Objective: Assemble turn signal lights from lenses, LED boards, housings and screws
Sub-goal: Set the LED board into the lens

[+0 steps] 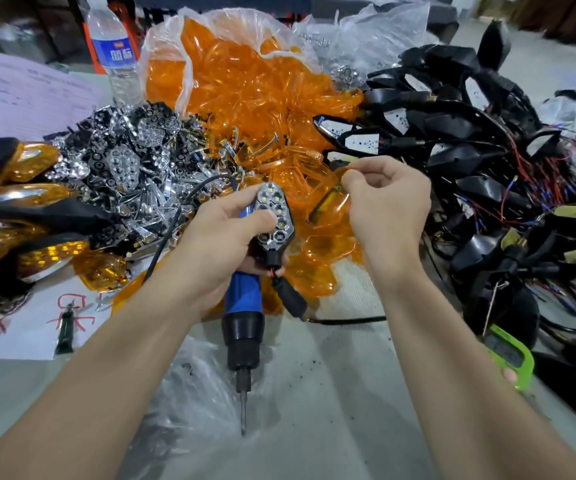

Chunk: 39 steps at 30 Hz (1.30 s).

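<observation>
L hand [224, 237] grips housing [274, 216] w/ blue screwdriver [245, 306], bit pointing down. R hand [383, 202], fingers curled, pinches orange lens [328, 206] just beside it.

Your left hand [224, 233], gripping the housing [276, 216], hides its back and the upper grip of the blue screwdriver [244, 306]. Your right hand [386, 202] curls over its own fingertips; whether they pinch the orange lens [335, 206] below cannot be told. Water bottle [113, 46]: cap cut off by the top edge. Finished lights [33, 164] run off the left edge. Print on the paper form [30, 95] blurred, unreadable. Green device [511, 355] partly behind your right forearm, screen illegible.
</observation>
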Motion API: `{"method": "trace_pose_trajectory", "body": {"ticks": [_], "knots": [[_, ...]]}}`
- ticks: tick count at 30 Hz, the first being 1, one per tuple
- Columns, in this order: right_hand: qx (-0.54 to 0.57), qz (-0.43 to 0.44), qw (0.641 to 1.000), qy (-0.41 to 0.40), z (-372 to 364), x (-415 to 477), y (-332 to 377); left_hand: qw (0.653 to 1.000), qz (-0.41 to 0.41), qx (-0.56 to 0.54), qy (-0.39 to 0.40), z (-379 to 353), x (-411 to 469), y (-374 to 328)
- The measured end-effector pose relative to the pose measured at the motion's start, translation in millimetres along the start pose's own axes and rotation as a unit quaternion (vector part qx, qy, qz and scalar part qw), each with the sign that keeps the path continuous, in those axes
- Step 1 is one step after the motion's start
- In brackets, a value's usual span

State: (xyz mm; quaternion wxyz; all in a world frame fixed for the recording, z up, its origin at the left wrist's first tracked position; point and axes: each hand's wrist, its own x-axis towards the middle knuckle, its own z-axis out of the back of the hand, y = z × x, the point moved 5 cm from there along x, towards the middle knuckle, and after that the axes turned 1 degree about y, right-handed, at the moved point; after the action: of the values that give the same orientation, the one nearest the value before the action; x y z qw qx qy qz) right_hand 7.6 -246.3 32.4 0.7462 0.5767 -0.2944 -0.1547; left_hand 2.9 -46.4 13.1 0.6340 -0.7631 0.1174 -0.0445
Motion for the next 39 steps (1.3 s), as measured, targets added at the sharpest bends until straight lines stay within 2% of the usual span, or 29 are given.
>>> {"method": "trace_pose_trajectory", "body": {"ticks": [4, 7, 11, 14, 18, 21, 23, 26, 28, 30, 33, 36, 39], "knots": [[0.087, 0.01, 0.995, 0.052, -13, -22, 1, 0.998, -0.005, 0.031, -0.045, 7, 4, 6], [0.133, -0.011, 0.982, 0.135, -23, -31, 0, 0.994, -0.043, 0.084, -0.047, 9, 5, 2], [0.237, -0.076, 0.918, 0.309, -31, -34, -3, 0.997, -0.044, 0.055, -0.002, 7, 3, 1], [0.242, -0.046, 0.892, 0.378, -30, -32, -1, 1.0, -0.025, 0.004, 0.018, 7, 3, 0], [0.206, 0.029, 0.925, 0.319, -28, -31, 3, 0.999, -0.011, -0.018, 0.049, 4, 2, 0], [0.114, 0.079, 0.952, 0.273, -23, -28, 6, 0.998, -0.01, -0.02, 0.054, 6, 2, 0], [0.088, 0.086, 0.953, 0.276, -20, -26, 8, 0.998, -0.016, -0.007, 0.059, 4, 2, 0], [0.132, 0.059, 0.935, 0.323, -23, -29, 8, 0.998, -0.035, 0.032, 0.049, 2, 3, 1], [0.104, 0.06, 0.945, 0.305, -22, -30, 7, 0.998, -0.036, 0.035, 0.045, 2, 3, 3], [0.102, 0.048, 0.961, 0.251, -19, -29, 6, 0.998, -0.039, 0.049, 0.021, 3, 3, 4], [0.108, 0.028, 0.978, 0.176, -16, -33, 6, 0.984, -0.064, 0.144, -0.079, 11, 6, 6], [0.087, 0.022, 0.981, 0.171, -24, -47, 5, 0.979, -0.091, 0.134, -0.121, 13, 9, 9], [0.074, 0.057, 0.98, 0.176, -33, -60, 8, 0.976, -0.105, 0.133, -0.133, 12, 8, 9]]}}
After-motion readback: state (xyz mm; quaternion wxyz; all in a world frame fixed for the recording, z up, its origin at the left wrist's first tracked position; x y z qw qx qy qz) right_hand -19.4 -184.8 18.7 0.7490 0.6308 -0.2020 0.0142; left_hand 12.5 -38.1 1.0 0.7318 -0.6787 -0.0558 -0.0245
